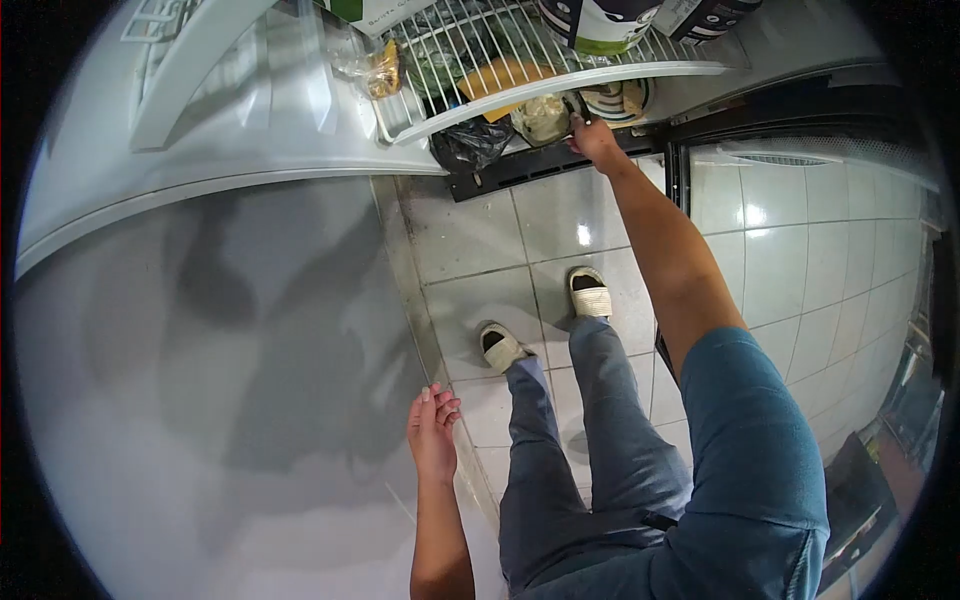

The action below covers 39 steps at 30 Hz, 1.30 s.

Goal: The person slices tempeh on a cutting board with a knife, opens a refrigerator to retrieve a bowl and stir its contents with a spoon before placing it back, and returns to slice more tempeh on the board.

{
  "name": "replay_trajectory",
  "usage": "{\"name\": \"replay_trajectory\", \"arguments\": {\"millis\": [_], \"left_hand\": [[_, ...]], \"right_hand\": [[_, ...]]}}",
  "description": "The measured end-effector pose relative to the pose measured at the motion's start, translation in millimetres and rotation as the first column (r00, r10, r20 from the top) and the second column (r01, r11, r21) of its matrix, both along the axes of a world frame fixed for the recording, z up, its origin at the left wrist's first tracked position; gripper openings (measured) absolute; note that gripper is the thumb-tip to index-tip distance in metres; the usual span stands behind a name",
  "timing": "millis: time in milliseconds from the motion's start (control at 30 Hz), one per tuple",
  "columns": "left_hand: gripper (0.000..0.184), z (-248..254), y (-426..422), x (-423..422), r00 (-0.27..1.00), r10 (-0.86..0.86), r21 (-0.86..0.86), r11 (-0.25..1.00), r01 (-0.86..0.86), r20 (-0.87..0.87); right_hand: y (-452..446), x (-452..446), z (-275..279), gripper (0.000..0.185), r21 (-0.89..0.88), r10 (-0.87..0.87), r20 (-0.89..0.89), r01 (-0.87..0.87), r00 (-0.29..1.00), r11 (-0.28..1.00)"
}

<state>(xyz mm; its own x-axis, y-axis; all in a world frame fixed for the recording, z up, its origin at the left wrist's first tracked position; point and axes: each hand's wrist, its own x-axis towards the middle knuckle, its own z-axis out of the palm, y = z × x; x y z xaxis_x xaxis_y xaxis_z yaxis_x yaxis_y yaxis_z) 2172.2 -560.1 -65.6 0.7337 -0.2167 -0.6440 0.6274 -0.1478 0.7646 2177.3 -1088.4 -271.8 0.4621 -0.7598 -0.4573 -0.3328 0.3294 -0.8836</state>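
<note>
My right hand (595, 143) reaches into the bottom of an open refrigerator, its fingers closed at a small dark piece (577, 103) that I cannot make out. Just left of those fingertips lies a clear plastic bag (542, 118) with pale contents. A striped round plate (603, 102) with something light brown on it sits beyond the hand. Further left is a black plastic bag (470, 145). My left hand (433, 430) hangs low in front of the pale door panel, fingers loosely bent and apart, holding nothing.
Above the reaching hand runs a white wire shelf (560, 92) bearing dark-and-white containers (600, 25). The refrigerator door (200, 350) stands open at left. A bag with brown food (383, 72) is near its hinge side. Tiled floor (480, 235) lies below.
</note>
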Motion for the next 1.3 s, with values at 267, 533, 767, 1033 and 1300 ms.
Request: {"name": "replay_trajectory", "arguments": {"millis": [267, 533, 767, 1033, 1300], "left_hand": [[0.025, 5, 7, -3, 0.999, -0.038, -0.038, 0.999, 0.038, 0.001], [0.026, 47, 2, 0, 0.981, -0.172, -0.127, 0.975, 0.182, 0.087], [0.030, 160, -1, 20, 0.879, -0.355, -0.235, 0.869, 0.436, 0.319], [0.028, 269, 26, 39, 0.823, -0.396, -0.417, 0.721, 0.553, 0.407], [0.027, 292, 28, 33, 0.846, -0.432, -0.527, 0.662, 0.532, 0.311]], "right_hand": [[43, -12, 11, 0.044, 0.014, -0.122, 0.019, 0.122, 0.992, 0.992], [158, -117, 38, 0.030, -0.032, -0.227, 0.057, 0.229, 0.972, 0.973], [258, -213, 210, 0.035, -0.369, -0.308, 0.060, 0.308, 0.949, 0.877], [377, -320, 494, 0.048, -0.852, -0.501, 0.422, 0.519, 0.756, 0.065], [454, -447, 564, 0.079, -0.728, -0.676, 0.683, 0.190, 0.276, -0.658]]}}
